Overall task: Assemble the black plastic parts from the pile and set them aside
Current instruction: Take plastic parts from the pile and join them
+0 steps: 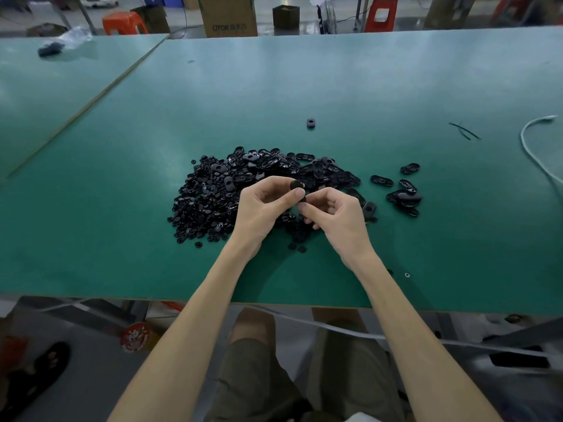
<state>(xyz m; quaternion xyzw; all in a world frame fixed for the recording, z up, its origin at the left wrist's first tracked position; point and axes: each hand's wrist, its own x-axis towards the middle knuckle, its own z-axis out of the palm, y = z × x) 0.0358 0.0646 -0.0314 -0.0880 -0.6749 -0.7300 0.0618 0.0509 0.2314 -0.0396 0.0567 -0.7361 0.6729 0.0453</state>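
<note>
Both hands, left hand [264,205] and right hand [333,213], pinch black part [297,186] above pile [243,193]; mid-assembly, next: press together, set right.

Pile [237,196] of small black plastic parts (oval plates, round bits) on the table [365,86]. Small cluster [405,197] just right of it – lone oval [310,123] beyond. Held part [297,185] pinched between left hand [265,208] and right hand [338,214] – over the pile.

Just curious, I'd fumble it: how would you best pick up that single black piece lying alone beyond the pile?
Probably from straight above, pinching opposite outer edges between thumb and finger. The lone black piece lies flat on the green table, apart from the pile, so its rim is free all round; being so low, it offers no other hold.
</note>
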